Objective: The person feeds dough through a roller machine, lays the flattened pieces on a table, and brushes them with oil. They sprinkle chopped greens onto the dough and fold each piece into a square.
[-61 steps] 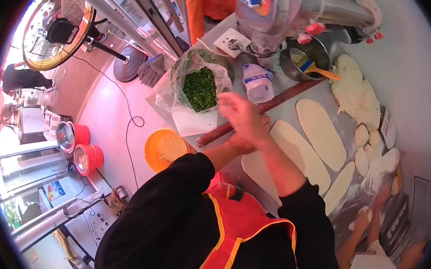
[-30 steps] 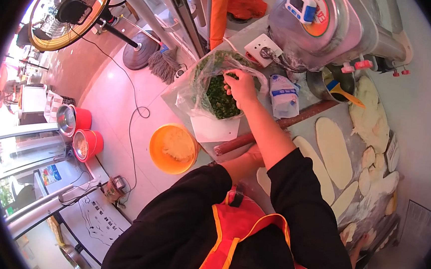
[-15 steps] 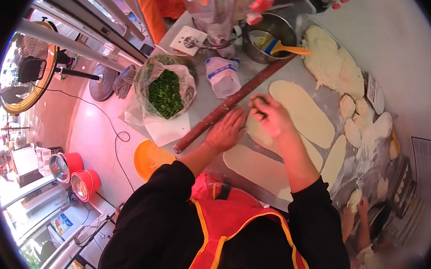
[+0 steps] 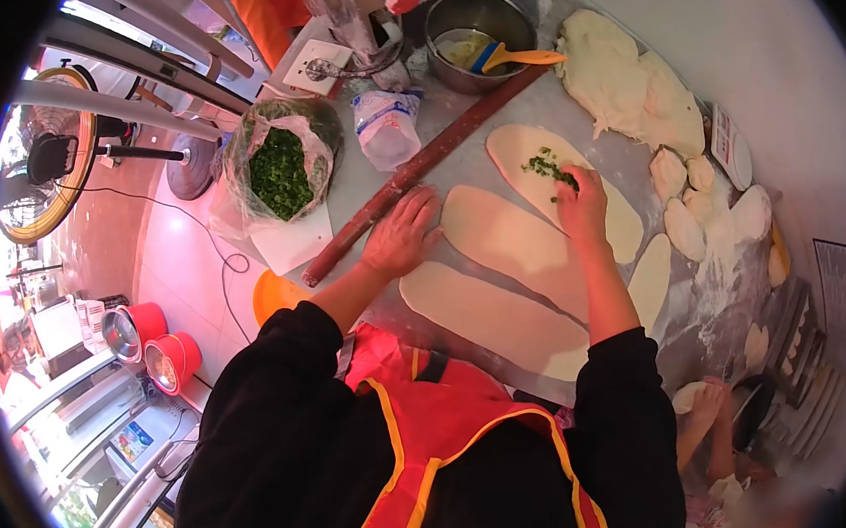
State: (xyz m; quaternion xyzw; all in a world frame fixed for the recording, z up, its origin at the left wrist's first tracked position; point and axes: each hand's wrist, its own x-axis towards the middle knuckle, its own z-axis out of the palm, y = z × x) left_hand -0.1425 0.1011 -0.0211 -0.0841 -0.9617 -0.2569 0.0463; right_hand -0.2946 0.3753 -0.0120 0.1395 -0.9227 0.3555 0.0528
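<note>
My right hand (image 4: 584,205) is over the farthest flat dough sheet (image 4: 623,214), fingers pinched around chopped scallions. A small patch of scallions (image 4: 545,165) lies on the dough beside my fingertips. My left hand (image 4: 402,233) rests flat with its fingers spread, right beside a long reddish-brown rolling pin (image 4: 389,195). Two more oval dough sheets, a middle one (image 4: 504,232) and a near one (image 4: 483,317), lie between my arms. Left of the rolling pin stands a plastic-lined container (image 4: 324,164) full of chopped scallions (image 4: 280,174).
A metal pot (image 4: 456,73) with a brush (image 4: 521,59) in it stands at the back. A big dough mass (image 4: 618,77), small dough pieces (image 4: 682,228) and a white scale (image 4: 732,148) line the right side. A co-worker's hands (image 4: 712,407) hold dough at lower right.
My right hand has moved over the far dough sheet, and scallions now lie scattered there. My left hand stays by the rolling pin. The whole view has shifted slightly.
</note>
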